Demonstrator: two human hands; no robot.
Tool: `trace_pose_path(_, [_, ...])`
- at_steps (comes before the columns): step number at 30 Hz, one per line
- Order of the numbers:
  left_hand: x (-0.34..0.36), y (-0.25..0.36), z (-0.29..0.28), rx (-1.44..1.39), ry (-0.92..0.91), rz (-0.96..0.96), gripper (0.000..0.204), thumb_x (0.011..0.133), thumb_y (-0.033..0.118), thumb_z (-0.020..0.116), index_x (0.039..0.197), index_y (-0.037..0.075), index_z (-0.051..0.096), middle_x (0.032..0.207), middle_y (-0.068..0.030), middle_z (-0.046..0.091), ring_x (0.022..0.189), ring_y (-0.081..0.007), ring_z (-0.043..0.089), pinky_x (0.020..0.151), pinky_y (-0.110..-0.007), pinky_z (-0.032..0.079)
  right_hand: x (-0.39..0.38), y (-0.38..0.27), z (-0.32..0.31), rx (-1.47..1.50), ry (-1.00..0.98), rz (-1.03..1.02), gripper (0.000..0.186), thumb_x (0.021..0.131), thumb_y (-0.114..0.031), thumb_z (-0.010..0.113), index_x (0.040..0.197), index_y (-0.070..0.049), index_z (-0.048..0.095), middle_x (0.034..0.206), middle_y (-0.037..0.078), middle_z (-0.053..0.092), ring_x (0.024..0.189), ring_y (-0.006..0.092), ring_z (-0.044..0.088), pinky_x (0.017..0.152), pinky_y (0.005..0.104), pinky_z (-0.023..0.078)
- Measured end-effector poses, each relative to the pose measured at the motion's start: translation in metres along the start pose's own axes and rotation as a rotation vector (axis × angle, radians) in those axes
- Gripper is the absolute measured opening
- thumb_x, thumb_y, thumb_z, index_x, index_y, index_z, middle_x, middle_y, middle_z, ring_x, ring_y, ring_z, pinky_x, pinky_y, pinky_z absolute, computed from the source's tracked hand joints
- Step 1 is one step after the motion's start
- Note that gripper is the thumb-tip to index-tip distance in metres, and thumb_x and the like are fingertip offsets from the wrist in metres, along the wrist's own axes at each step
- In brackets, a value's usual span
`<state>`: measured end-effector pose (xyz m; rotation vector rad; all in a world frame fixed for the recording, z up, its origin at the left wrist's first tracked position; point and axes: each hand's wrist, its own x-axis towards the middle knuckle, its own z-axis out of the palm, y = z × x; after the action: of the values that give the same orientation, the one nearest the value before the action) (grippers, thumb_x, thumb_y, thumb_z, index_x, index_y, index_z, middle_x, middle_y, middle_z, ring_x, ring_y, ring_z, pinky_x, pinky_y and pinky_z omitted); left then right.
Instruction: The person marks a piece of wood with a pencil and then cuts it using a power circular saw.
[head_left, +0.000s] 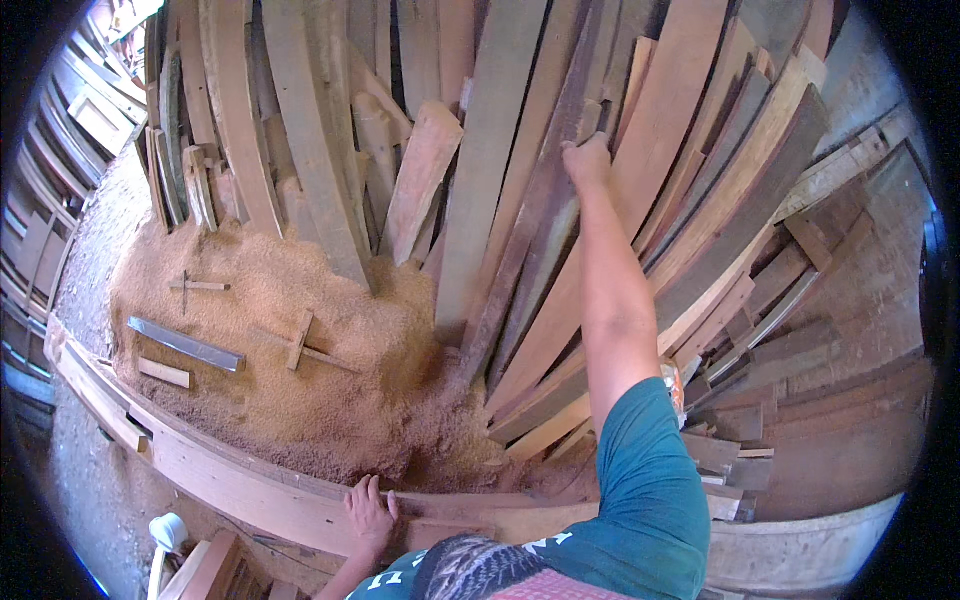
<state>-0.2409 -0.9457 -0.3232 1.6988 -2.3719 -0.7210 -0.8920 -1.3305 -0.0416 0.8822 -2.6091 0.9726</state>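
Observation:
My right arm reaches far out across the stacked timber. The fingers of my right hand (589,163) are closed around the edge of a dark, narrow wooden plank (535,205), which leans among many others. My left hand (371,516) lies on top of a long wooden beam (255,497) near the lower edge, fingers apart and holding nothing. Beside the dark plank stand a wide grey-brown board (488,150) and a broad reddish board (668,95). The lower ends of several boards meet a heap of sawdust (290,400).
On the sawdust lie a silvery bar (186,344), a short wood block (164,373) and crossed sticks (299,342). A short, thick offcut (426,180) leans against the boards. More boards and offcuts (735,420) are piled at the right. A white rounded object (169,531) stands at the lower left.

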Motion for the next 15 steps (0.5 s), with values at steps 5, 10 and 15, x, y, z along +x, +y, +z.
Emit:
trace_pose_path(5, [-0.004,-0.011,0.007,0.028,-0.008,-0.027,0.055,0.099,0.038,0.063,0.142,0.005,0.059,0.145,-0.0154,0.059,0.138,-0.0330,0.053,0.119,-0.055,0.034,-0.070,-0.077,0.010,0.010,-0.060,-0.130,0.054,0.087,-0.031,0.082,0.125,0.001,0.061,0.123,0.032,0.070,0.117,0.0495,0.069,0.105,0.0582,0.050])
trace_pose_path(10, [-0.001,-0.003,-0.001,0.039,-0.061,-0.025,0.055,0.100,0.037,0.062,0.142,0.003,0.058,0.145,-0.0164,0.059,0.137,-0.0345,0.053,0.120,-0.054,0.032,-0.089,-0.093,0.026,0.015,-0.074,-0.137,0.053,0.087,-0.027,0.083,0.124,0.000,0.056,0.121,0.024,0.070,0.120,0.0429,0.067,0.104,0.0578,0.049])
trace_pose_path(15, [0.001,0.003,-0.005,0.000,-0.054,-0.010,0.052,0.100,0.035,0.062,0.141,0.003,0.059,0.142,-0.0179,0.060,0.134,-0.0363,0.054,0.118,-0.054,0.033,-0.097,-0.088,0.012,0.022,-0.084,-0.154,0.051,0.086,-0.025,0.083,0.123,0.000,0.057,0.123,0.025,0.070,0.117,0.0427,0.069,0.098,0.0564,0.053])
